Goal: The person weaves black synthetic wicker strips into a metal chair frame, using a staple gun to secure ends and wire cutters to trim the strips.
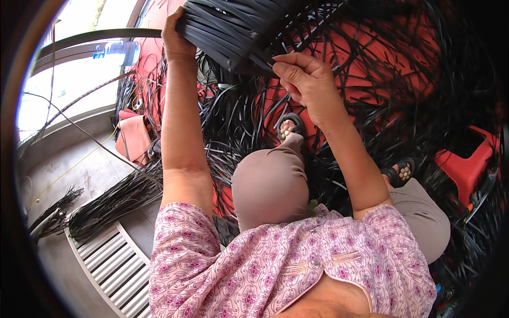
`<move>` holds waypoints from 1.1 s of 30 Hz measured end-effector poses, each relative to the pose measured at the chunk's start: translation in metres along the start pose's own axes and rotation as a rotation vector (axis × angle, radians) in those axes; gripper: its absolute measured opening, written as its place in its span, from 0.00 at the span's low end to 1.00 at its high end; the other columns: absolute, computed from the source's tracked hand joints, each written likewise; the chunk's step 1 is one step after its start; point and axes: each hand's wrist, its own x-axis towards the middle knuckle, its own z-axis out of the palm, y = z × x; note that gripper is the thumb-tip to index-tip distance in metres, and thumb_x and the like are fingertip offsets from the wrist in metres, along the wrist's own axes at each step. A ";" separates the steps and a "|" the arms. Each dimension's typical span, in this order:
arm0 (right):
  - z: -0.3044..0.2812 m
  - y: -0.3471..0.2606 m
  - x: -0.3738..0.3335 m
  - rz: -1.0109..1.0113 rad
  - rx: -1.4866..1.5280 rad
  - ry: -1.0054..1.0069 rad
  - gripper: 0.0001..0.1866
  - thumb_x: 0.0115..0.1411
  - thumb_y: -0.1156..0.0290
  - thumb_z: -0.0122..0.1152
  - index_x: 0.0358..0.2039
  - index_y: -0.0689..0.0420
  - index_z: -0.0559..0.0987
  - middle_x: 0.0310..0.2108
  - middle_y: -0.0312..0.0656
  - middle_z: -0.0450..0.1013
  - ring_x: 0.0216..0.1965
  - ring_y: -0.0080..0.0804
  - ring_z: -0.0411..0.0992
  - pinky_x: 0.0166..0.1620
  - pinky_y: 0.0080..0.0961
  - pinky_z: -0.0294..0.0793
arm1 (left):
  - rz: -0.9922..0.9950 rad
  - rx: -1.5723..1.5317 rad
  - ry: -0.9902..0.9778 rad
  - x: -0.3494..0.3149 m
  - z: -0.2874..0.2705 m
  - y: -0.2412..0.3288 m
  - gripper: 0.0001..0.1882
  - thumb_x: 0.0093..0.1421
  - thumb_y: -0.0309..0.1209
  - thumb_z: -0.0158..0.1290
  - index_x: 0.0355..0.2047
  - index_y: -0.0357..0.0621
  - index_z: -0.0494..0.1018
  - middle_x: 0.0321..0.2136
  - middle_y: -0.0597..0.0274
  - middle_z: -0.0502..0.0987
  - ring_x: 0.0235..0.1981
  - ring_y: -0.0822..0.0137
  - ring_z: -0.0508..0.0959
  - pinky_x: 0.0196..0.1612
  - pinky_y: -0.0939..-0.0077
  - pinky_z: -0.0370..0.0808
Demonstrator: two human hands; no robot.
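A basket woven from flat black strips (pixel 233 32) is held up at the top of the head view, partly cut off by the edge. My left hand (pixel 174 36) grips its left side, with the thumb side at the upper corner and some fingers hidden behind. My right hand (pixel 306 79) is at the lower right corner, where thumb and forefinger pinch the end of a black strip (pixel 262 61) that runs to the basket. A lattice of crossing strips shows along the basket's right side.
Loose black strips (pixel 233 114) cover much of the red floor covering (pixel 371 58). A red plastic stool (pixel 464 164) stands at the right. On the left are a strip bundle (pixel 116 199), a slatted white rack (pixel 114 265), an orange-pink cloth (pixel 133 139) and a clear blue-tinted bottle (pixel 121 52) by the window.
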 end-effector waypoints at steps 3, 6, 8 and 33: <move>-0.036 0.035 0.013 0.068 0.002 0.030 0.09 0.60 0.68 0.65 0.37 0.59 0.82 0.20 0.28 0.70 0.19 0.10 0.62 0.20 0.10 0.58 | 0.003 -0.005 -0.055 0.003 0.002 -0.002 0.18 0.57 0.39 0.53 0.41 0.38 0.76 0.38 0.53 0.80 0.40 0.56 0.80 0.48 0.63 0.75; -0.071 0.075 0.021 0.050 -0.054 0.061 0.11 0.58 0.66 0.68 0.38 0.59 0.81 0.20 0.27 0.68 0.17 0.09 0.60 0.18 0.09 0.53 | -0.019 0.039 0.000 0.012 -0.008 -0.007 0.19 0.56 0.43 0.54 0.41 0.41 0.77 0.38 0.55 0.81 0.39 0.56 0.80 0.47 0.62 0.76; -0.095 0.103 0.032 0.057 -0.071 0.063 0.13 0.58 0.64 0.68 0.38 0.59 0.81 0.20 0.27 0.69 0.17 0.10 0.60 0.18 0.10 0.54 | 0.026 0.077 0.057 0.016 -0.009 -0.010 0.19 0.54 0.44 0.56 0.39 0.43 0.78 0.36 0.57 0.81 0.37 0.58 0.80 0.45 0.64 0.77; -0.137 0.170 0.112 0.016 -0.205 -0.109 0.09 0.60 0.64 0.66 0.35 0.57 0.81 0.21 0.30 0.73 0.18 0.11 0.64 0.19 0.10 0.61 | 0.503 0.316 0.151 0.032 -0.040 -0.002 0.14 0.62 0.33 0.50 0.41 0.34 0.77 0.37 0.55 0.79 0.40 0.64 0.79 0.49 0.72 0.74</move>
